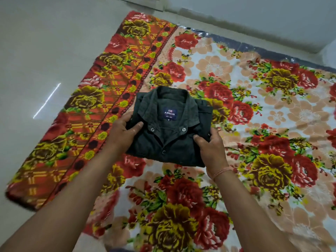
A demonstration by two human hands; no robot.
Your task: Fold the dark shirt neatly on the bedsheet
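Note:
The dark shirt (174,142) is folded into a compact rectangle, collar up and a blue label showing inside the neck. It sits over the floral bedsheet (272,124), near its middle. My left hand (123,131) grips the shirt's left side, thumb on top and fingers under the edge. Gripping the right side the same way is my right hand (211,148), with a thread band at its wrist. Whether the shirt rests on the sheet or is lifted a little I cannot tell.
The bedsheet lies on a pale tiled floor (36,70), with an orange patterned border (112,99) along its left side. A wall base (254,20) runs along the far edge. A dark strip (236,42) edges the sheet at the back.

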